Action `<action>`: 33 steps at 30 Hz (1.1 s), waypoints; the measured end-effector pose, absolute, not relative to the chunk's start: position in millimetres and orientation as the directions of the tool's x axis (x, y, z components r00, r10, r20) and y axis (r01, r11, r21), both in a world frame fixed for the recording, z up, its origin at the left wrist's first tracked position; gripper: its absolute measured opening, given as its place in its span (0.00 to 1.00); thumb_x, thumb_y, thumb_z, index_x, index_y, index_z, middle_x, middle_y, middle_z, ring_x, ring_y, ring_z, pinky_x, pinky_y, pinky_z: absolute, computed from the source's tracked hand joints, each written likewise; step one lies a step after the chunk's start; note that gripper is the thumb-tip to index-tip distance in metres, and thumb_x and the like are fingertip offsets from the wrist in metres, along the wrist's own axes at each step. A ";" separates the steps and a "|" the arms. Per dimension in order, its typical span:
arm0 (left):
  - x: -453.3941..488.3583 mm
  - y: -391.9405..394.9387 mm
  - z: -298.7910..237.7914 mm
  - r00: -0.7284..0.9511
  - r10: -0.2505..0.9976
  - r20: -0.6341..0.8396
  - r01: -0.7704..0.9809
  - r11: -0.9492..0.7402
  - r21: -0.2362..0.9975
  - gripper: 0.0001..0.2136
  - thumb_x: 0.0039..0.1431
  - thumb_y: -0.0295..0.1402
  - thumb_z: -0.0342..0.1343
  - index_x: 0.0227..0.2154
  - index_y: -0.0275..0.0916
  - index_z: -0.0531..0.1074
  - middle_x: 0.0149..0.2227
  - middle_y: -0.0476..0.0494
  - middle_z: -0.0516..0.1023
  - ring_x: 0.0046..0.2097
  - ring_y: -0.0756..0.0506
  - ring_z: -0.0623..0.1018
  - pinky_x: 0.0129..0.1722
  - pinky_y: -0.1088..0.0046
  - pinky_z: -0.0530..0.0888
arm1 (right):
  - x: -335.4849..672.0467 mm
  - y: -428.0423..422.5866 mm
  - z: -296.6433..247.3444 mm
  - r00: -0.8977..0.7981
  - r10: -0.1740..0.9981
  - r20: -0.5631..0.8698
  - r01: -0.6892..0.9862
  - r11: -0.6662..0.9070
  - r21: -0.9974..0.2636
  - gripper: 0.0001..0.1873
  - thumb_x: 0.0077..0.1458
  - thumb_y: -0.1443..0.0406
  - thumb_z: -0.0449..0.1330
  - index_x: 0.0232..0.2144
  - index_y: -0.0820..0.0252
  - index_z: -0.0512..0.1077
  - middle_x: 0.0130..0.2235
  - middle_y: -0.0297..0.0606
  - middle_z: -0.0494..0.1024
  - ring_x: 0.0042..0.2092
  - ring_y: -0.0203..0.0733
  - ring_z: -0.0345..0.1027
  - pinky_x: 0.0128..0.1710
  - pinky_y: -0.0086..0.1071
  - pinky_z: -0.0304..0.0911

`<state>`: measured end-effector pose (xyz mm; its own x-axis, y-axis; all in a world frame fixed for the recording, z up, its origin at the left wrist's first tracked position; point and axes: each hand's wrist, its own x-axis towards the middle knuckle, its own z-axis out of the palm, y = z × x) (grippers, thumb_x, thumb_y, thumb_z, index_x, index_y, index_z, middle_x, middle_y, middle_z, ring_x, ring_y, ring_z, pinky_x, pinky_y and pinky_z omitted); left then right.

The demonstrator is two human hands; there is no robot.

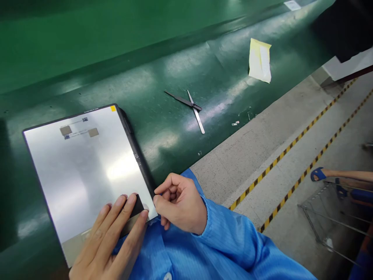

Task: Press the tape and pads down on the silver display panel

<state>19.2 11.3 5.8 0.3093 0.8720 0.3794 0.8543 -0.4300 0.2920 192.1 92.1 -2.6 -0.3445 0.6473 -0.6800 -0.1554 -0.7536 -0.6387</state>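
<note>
A flat silver panel (pixel 87 171) with a dark frame lies on the green belt (pixel 175 70) in front of me. My left hand (pixel 110 237) rests on its near corner, fingers stretched over a small black block (pixel 136 207) that it presses against the panel. My right hand (pixel 179 204) hovers at the panel's near right edge, fingers curled with thumb and forefinger pinched at that edge; what they hold, if anything, is too small to see. Both arms wear blue sleeves.
Two crossed metal tweezers (pixel 190 107) lie on the belt beyond the panel. A yellow-white sheet of backing paper (pixel 260 60) lies farther right. Right of the belt, the concrete floor carries yellow-black stripes (pixel 279 157). Another person's sandalled foot (pixel 319 174) and a wire rack (pixel 329 217) stand at the right.
</note>
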 end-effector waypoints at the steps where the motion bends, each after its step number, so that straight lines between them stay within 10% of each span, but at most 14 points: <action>1: 20.4 11.2 6.0 0.305 0.874 0.378 0.856 -0.426 0.293 0.37 0.48 0.17 0.72 0.62 0.38 0.72 0.61 0.28 0.76 0.60 0.29 0.78 0.63 0.45 0.75 | 192.0 92.2 -2.4 -0.342 0.646 -0.683 -0.150 -0.754 -0.639 0.12 0.43 0.66 0.66 0.32 0.60 0.68 0.17 0.23 0.69 0.15 0.34 0.65 0.12 0.23 0.61; 33: 27.9 10.8 4.6 0.231 0.884 0.406 0.867 -0.376 0.327 0.35 0.46 0.15 0.72 0.59 0.37 0.75 0.59 0.29 0.78 0.59 0.30 0.79 0.62 0.45 0.76 | 191.4 95.2 0.7 -0.332 0.632 -0.700 -0.111 -0.763 -0.637 0.11 0.44 0.64 0.65 0.31 0.60 0.68 0.15 0.23 0.68 0.15 0.33 0.63 0.12 0.23 0.61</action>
